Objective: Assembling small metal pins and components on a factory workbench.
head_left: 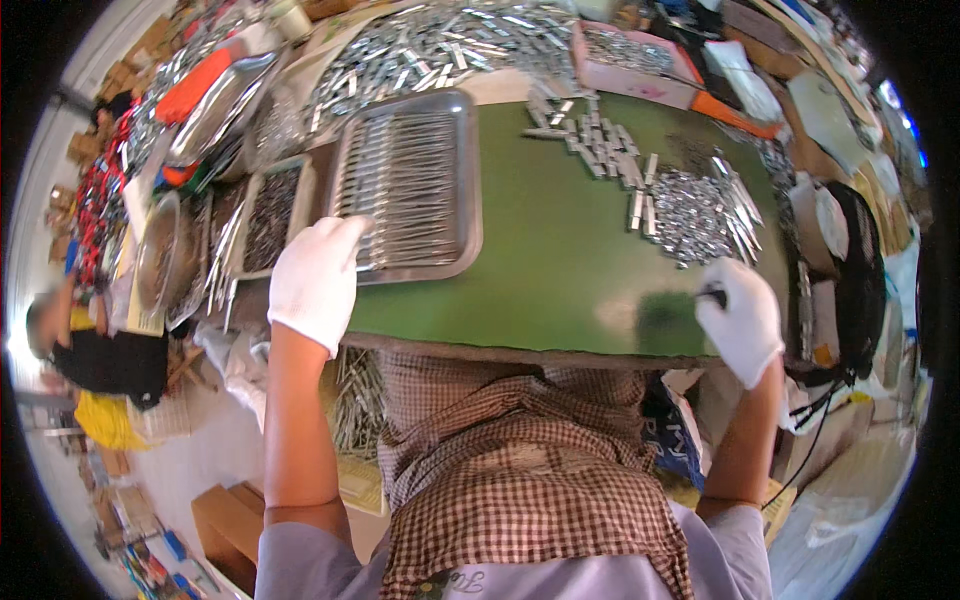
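My left hand (318, 282), in a white glove, reaches the lower left of a metal tray (470, 190). Its fingers are closed at the tray's edge, by the end of a row of slim silver metal rods (410, 190); what lies between the fingertips is hidden. Over the near right of the green tabletop (545, 270), my gloved right hand (742, 318) is closed around a small dark thing (714, 295), mostly covered by the fingers. Just beyond that hand lies a heap of small shiny metal parts (690, 215), flanked by flat silver bars (605, 145).
Left of the tray stands a bin of small dark pieces (272, 215), with a round clear bowl (165, 250) farther left. A large pile of metal pieces (430, 45) covers the back. A pink box (635, 65) stands far right. Another person (110, 350) is at the left.
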The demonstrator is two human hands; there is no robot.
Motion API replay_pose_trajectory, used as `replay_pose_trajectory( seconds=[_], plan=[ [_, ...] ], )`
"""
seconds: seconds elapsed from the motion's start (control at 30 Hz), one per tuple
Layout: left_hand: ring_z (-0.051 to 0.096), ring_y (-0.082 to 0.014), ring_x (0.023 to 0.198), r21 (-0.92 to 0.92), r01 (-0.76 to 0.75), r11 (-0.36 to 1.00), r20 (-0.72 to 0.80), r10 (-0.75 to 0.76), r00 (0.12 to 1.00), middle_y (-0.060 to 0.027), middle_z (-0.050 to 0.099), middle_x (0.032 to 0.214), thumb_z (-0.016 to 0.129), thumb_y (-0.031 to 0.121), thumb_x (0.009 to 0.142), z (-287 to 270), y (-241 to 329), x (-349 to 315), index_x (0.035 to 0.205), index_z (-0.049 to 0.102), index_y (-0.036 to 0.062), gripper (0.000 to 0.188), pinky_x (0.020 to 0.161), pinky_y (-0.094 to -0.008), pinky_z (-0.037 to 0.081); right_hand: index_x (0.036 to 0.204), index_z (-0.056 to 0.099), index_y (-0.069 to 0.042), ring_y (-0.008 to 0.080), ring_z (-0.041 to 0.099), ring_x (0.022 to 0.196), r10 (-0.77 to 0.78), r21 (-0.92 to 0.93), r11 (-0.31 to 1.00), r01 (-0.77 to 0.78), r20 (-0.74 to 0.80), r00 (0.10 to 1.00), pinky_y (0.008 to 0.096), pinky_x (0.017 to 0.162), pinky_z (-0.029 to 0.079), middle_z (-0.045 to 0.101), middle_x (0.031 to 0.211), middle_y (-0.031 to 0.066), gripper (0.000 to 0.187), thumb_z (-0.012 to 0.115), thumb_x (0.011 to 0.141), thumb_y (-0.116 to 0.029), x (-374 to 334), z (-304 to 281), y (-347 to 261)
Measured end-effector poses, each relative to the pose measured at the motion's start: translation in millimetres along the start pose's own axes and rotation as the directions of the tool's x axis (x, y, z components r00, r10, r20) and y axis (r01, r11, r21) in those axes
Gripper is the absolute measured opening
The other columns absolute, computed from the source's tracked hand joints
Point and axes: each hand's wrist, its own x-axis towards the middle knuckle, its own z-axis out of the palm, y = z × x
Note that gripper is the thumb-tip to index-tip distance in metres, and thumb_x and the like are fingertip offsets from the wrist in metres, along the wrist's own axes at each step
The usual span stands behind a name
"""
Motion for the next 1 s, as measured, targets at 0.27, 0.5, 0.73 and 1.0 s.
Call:
replay_pose_trajectory(
  seconds=[0.27, 0.5, 0.73, 1.0],
  plan=[
    [0.063, -0.0328, 0.097, -0.014, -0.365, 0.931, -0.133, 0.360, 0.924, -0.0120, 0.066, 0.104, 0.061, 0.013, 0.089, 48.8, 136.0, 99.7, 0.106, 0.067, 0.0114, 0.018, 0.085, -0.0423, 0.052, 0.087, 0.071, -0.010, 0.0297, 0.063, 0.085, -0.190, 0.021, 0.980, 0.199, -0.208, 0.959, 0.0412, 0.081, 0.050, 0.067, 0.086, 0.0078, 0.009, 0.074, 0.079, -0.013, -11.0, 42.2, -15.5],
    [0.066, -0.0353, 0.106, 0.179, -0.129, 0.975, 0.079, 0.116, 0.990, -0.0163, 0.068, 0.112, 0.050, 0.017, 0.093, 81.5, 148.3, 164.5, 0.107, 0.066, 0.0117, 0.022, 0.090, -0.0460, 0.052, 0.101, 0.069, -0.013, 0.0328, 0.060, 0.085, -0.109, -0.067, 0.993, 0.098, -0.190, 0.976, 0.0436, 0.078, 0.048, 0.062, 0.085, 0.0080, 0.023, 0.064, 0.080, -0.005, -31.4, 44.4, -14.7],
    [0.064, -0.0341, 0.090, -0.048, -0.370, 0.928, 0.170, 0.372, 0.912, -0.0137, 0.065, 0.094, 0.065, 0.022, 0.087, 67.7, 172.1, 68.2, 0.096, 0.066, 0.0101, 0.015, 0.083, -0.0465, 0.051, 0.095, 0.066, -0.014, 0.0312, 0.060, 0.088, -0.097, -0.117, 0.990, 0.075, -0.195, 0.976, 0.0427, 0.079, 0.048, 0.062, 0.088, 0.0071, 0.019, 0.063, 0.080, -0.004, -40.1, 47.6, 15.0],
    [0.062, -0.0328, 0.085, -0.479, -0.371, 0.796, 0.030, 0.437, 0.899, -0.0105, 0.065, 0.088, 0.074, 0.017, 0.077, 77.1, 203.4, 5.1, 0.095, 0.067, 0.0080, 0.020, 0.078, -0.0435, 0.048, 0.094, 0.069, -0.014, 0.0306, 0.061, 0.093, -0.075, -0.062, 0.996, 0.065, -0.175, 0.982, 0.0427, 0.088, 0.048, 0.065, 0.092, 0.0056, 0.016, 0.069, 0.080, -0.007, -47.1, 42.0, 21.2]
  ],
)
